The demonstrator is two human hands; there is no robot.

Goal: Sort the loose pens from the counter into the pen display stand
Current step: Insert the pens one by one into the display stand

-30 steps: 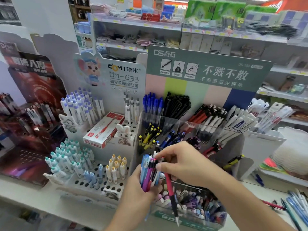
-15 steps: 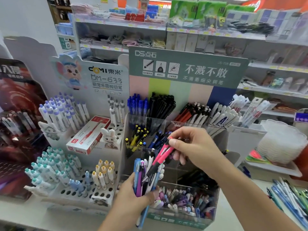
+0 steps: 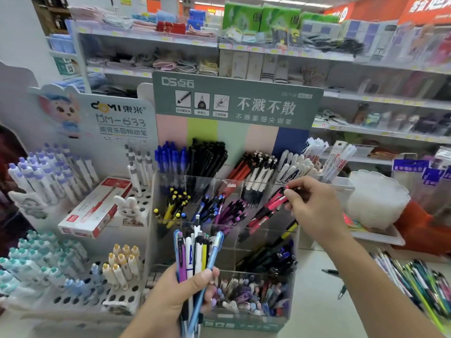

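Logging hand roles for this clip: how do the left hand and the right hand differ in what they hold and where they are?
The left hand grips a mixed bundle of pens, upright, low in front of the pen display stand; the right hand pinches one pink pen, tilted. The left hand is off the stand; the right hand reaches to a middle-row compartment holding similar pink and red pens. Both are bare and hold pens.

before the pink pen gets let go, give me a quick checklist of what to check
1. Right hand pinches the pink pen at its top end: ok.
2. Pen sits over the slot of pink and red pens: ok.
3. Pen tip is down inside that slot: cannot tell.
4. Left hand grips the bundle of pens firmly: ok.
5. More loose pens wait on the counter: ok.
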